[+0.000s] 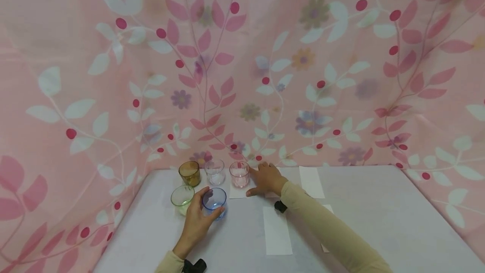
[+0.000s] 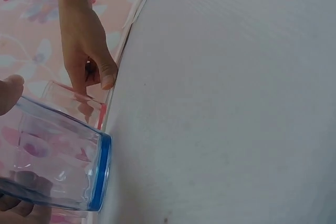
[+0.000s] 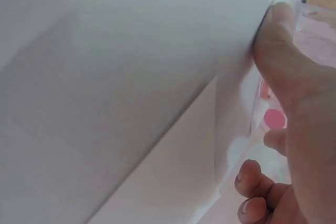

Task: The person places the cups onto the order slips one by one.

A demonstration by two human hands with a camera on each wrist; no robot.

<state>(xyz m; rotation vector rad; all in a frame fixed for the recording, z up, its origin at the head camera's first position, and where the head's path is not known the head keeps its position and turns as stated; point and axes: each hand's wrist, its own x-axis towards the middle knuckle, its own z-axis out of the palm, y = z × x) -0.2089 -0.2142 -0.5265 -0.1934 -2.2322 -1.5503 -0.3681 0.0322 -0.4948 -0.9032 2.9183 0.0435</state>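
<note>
My left hand [image 1: 198,218] grips a blue-tinted glass [image 1: 214,199], thumb on its near right side and fingers behind its left. In the left wrist view the thick blue base of this glass [image 2: 100,171] is close to the tabletop; whether it touches I cannot tell. A pink-tinted glass [image 1: 240,176] stands upright at the back, on a white paper strip [image 1: 236,194]. Just right of it is my right hand [image 1: 268,179], its index fingertip at the glass's side. The right thumb [image 3: 278,35] lies low by the paper, apart from the glass.
Left of the blue glass stands a green glass [image 1: 182,199]. Behind are an amber glass [image 1: 190,175] and a clear glass [image 1: 215,174]. More white paper strips [image 1: 278,233] lie on the white table [image 1: 379,222]. A floral curtain [image 1: 242,75] hangs beyond the back edge.
</note>
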